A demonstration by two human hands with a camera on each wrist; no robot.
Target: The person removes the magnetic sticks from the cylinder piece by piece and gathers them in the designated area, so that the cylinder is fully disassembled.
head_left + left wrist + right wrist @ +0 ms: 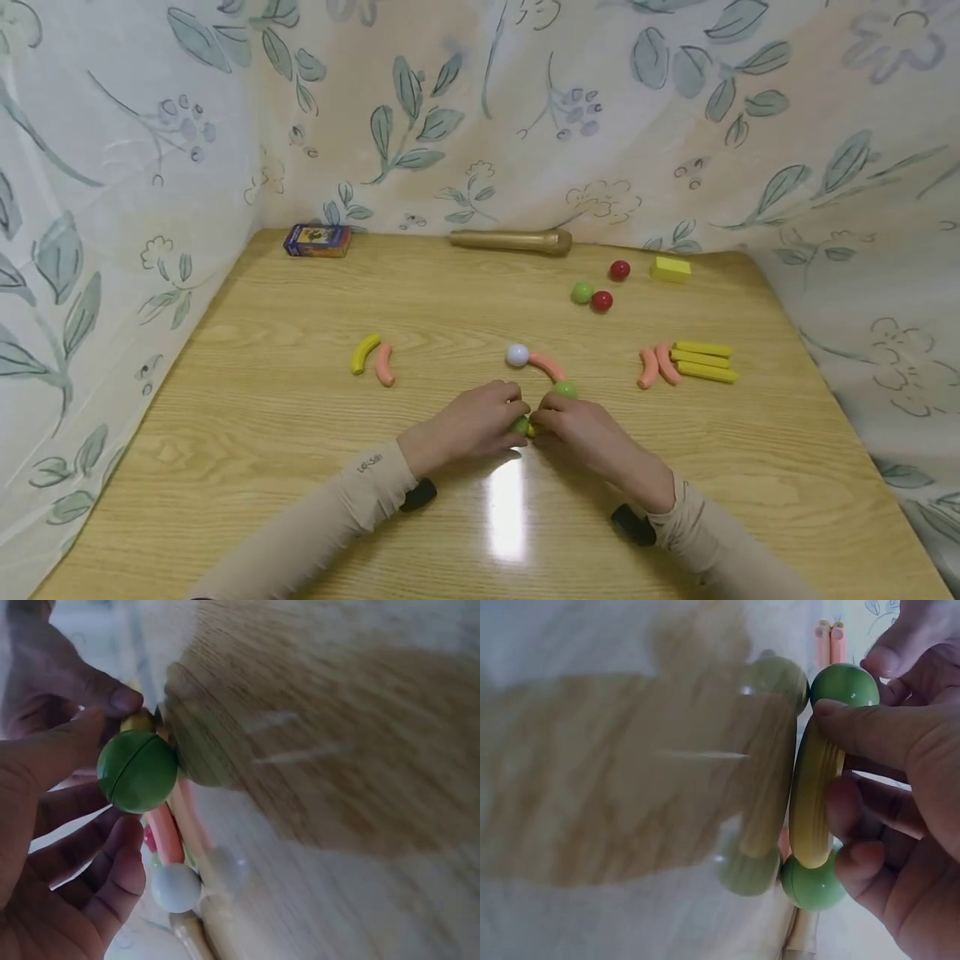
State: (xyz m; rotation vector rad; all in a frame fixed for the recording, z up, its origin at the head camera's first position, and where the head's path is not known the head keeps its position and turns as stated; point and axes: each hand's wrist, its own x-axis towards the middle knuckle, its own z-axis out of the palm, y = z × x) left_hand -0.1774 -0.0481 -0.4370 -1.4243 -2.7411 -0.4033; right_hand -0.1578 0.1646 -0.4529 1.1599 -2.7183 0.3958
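Observation:
My left hand (476, 423) pinches a green ball (137, 771) between thumb and fingers, just above the wooden table. Beside it, my right hand (588, 437) grips a yellow curved stick (814, 799), whose upper end in the right wrist view meets that ball. A second green ball (566, 389) sits against the far side of the right hand; in the right wrist view it shows by the stick's other end, but I cannot tell whether they touch. From there a pink curved stick (547, 364) runs to a white ball (517, 355).
Left of my hands lie a yellow curved stick (365, 353) and a pink one (384, 364). Rightward are two pink curved sticks (648, 368) and several yellow sticks (703, 362). Farther back are red balls (602, 302), a green ball (582, 292), a yellow block (671, 269), a gold rod (510, 241) and a small box (317, 240).

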